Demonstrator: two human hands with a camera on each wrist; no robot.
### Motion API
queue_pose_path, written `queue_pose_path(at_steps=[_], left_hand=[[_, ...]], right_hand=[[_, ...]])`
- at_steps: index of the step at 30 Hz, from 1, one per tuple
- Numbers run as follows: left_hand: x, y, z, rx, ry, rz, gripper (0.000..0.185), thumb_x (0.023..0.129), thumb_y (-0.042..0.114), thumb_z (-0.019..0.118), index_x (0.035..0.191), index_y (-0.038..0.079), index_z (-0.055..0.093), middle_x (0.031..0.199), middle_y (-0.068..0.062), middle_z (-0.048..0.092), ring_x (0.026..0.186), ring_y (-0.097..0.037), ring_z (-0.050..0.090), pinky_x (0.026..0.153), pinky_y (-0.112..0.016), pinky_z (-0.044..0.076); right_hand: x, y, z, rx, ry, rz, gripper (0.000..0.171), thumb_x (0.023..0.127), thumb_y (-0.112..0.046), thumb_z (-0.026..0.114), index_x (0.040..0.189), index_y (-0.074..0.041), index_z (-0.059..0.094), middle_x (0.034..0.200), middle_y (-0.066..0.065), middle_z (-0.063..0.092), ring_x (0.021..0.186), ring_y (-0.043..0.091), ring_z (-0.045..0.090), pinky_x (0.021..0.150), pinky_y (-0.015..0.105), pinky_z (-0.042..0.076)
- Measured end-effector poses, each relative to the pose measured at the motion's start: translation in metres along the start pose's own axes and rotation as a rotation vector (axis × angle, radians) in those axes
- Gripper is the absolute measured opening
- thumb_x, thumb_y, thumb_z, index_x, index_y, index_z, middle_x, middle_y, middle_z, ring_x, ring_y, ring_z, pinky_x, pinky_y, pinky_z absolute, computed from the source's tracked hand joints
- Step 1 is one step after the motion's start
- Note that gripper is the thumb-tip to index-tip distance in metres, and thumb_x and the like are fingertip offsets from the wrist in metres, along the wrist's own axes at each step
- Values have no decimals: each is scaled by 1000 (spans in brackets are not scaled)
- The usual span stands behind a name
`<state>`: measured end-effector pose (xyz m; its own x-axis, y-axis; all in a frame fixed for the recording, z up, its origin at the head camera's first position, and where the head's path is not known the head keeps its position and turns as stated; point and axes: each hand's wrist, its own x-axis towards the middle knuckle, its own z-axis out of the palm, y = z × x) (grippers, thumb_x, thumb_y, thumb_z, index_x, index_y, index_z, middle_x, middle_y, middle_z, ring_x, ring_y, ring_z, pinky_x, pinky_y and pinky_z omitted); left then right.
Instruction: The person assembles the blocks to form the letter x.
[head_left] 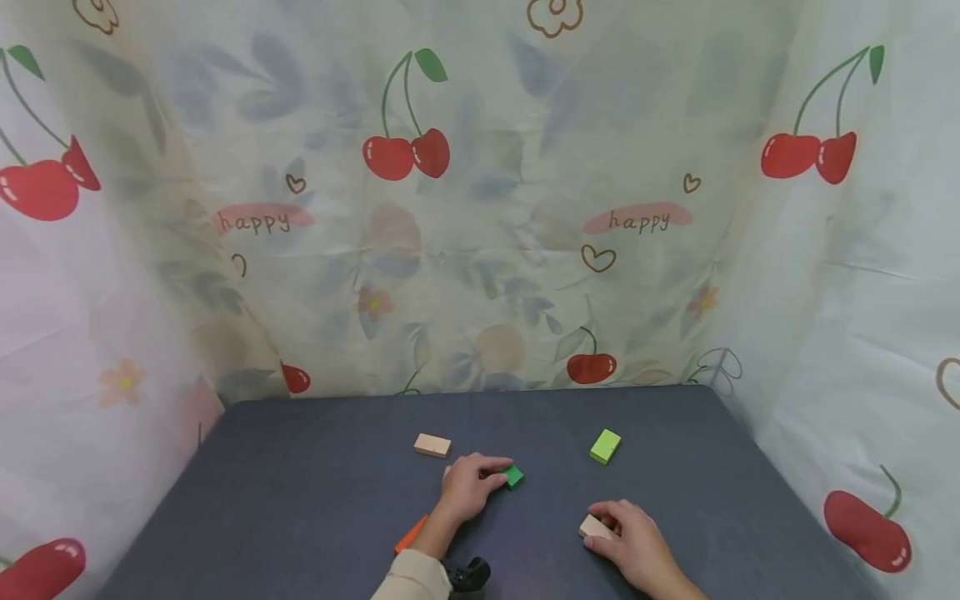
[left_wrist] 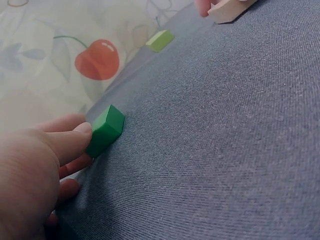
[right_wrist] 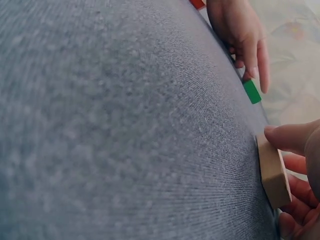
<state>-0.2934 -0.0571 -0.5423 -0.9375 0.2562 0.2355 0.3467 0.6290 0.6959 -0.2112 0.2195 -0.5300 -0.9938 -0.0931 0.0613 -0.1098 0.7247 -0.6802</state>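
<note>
Low in the head view, right hand [head_left: 637, 546] pinches a wooden block [head_left: 592, 527] flat on the grey cloth [head_left: 300, 500]. Left hand [head_left: 468, 486], mid-frame, curls fingers against a green block [head_left: 513, 477]; lime block [head_left: 604, 446] lies upper right.

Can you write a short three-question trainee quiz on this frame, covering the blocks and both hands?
1. True or false: the left hand touches the dark green block.
2. Which block does the right hand hold? A) lime green block B) plain wooden block C) orange block
3. Fill in: the orange block lies beside the left ______.

Key
1. True. In the left wrist view the fingers lie against the dark green block on the grey tabletop.
2. B. The right hand's fingers curl round the near wooden block; the lime green block and the far wooden block lie untouched.
3. Wrist (forearm).
</note>
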Motion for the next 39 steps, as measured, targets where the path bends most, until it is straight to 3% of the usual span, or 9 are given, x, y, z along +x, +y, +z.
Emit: queue_pose_path(at_steps=[6, 15, 20, 31, 39], left_hand=[[0, 2, 0, 29, -9, -1, 24, 90, 25, 69, 114, 28, 75, 95, 7, 65, 90, -18, 58, 75, -39, 33], [0, 5, -1, 45, 2, -21, 23, 90, 27, 69, 112, 28, 75, 95, 7, 65, 89, -18, 57, 72, -38, 32], [0, 6, 1, 56, -1, -34, 23, 90, 27, 70, 112, 29, 75, 95, 7, 65, 88, -18, 56, 71, -37, 32], [1, 4, 3, 58, 22, -39, 23, 89, 26, 70, 111, 29, 76, 95, 8, 66, 88, -17, 56, 70, -37, 31], [-1, 5, 3, 55, 22, -37, 22, 89, 26, 70, 110, 28, 76, 95, 7, 66, 88, -18, 56, 70, -37, 31]], right_hand=[[-1, 2, -1, -39, -11, 14, 36, 73, -25, 85, 105, -17, 71, 80, -8, 53, 71, 12, 46, 64, 29, 38], [0, 1, -5, -60, -34, -73, 34, 74, -26, 84, 103, -16, 71, 79, -8, 52, 68, 7, 44, 61, 27, 38], [3, -4, -8, -82, -50, -70, 33, 74, -25, 84, 103, -17, 71, 80, -8, 52, 69, 9, 45, 61, 28, 38], [12, -14, -10, -160, 23, -165, 30, 72, -22, 85, 100, -20, 72, 80, -13, 52, 74, 6, 46, 65, 27, 40], [14, -23, -6, -129, 104, -189, 32, 73, -19, 85, 101, -22, 72, 84, -15, 54, 78, 8, 48, 68, 28, 42]])
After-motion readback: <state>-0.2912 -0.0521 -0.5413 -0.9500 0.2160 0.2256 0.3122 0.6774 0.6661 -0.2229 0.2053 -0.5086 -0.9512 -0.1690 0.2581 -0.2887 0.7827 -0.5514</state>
